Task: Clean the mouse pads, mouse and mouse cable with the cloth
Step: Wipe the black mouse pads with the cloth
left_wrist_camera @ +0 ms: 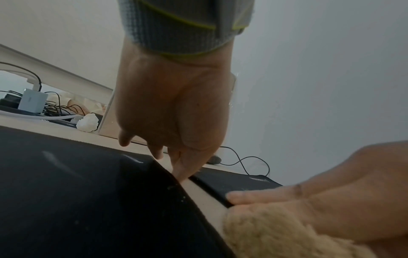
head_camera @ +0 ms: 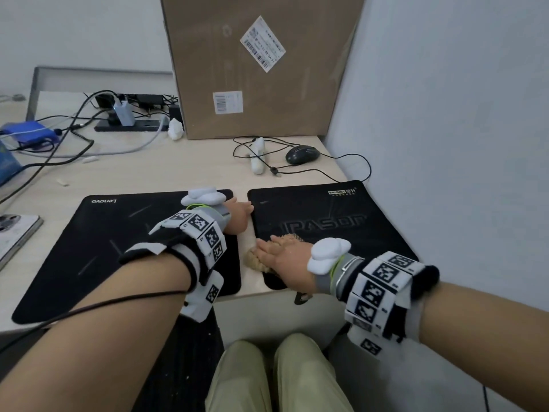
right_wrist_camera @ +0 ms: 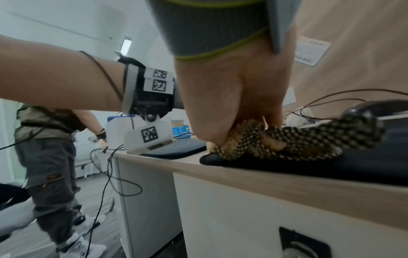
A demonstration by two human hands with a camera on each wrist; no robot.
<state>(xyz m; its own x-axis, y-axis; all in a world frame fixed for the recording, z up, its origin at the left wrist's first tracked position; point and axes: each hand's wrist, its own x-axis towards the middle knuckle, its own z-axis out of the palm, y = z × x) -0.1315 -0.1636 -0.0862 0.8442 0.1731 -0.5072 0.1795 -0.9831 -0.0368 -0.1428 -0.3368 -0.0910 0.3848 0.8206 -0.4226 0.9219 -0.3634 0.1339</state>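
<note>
Two black mouse pads lie side by side on the desk: a Lenovo pad [head_camera: 118,248] on the left and an IPASON pad [head_camera: 326,227] on the right. My right hand [head_camera: 277,252] holds a tan fluffy cloth [head_camera: 255,260] with a checkered mesh side [right_wrist_camera: 276,144], pressing it on the right pad's near left corner; the thumb and fingers close on the bunched cloth [left_wrist_camera: 276,235]. My left hand [head_camera: 242,212] rests in the gap between the pads, fingers straight, fingertips [left_wrist_camera: 183,174] down at the left pad's edge. The black mouse [head_camera: 302,154] and its cable [head_camera: 356,162] lie behind the right pad.
A tall cardboard box [head_camera: 261,66] stands at the back, a wall [head_camera: 445,144] closes the right side. A power strip with tangled cables [head_camera: 127,123], a blue device [head_camera: 29,135], a phone [head_camera: 15,233] and white objects [head_camera: 258,156] lie around. Another person [right_wrist_camera: 48,139] stands left of the desk.
</note>
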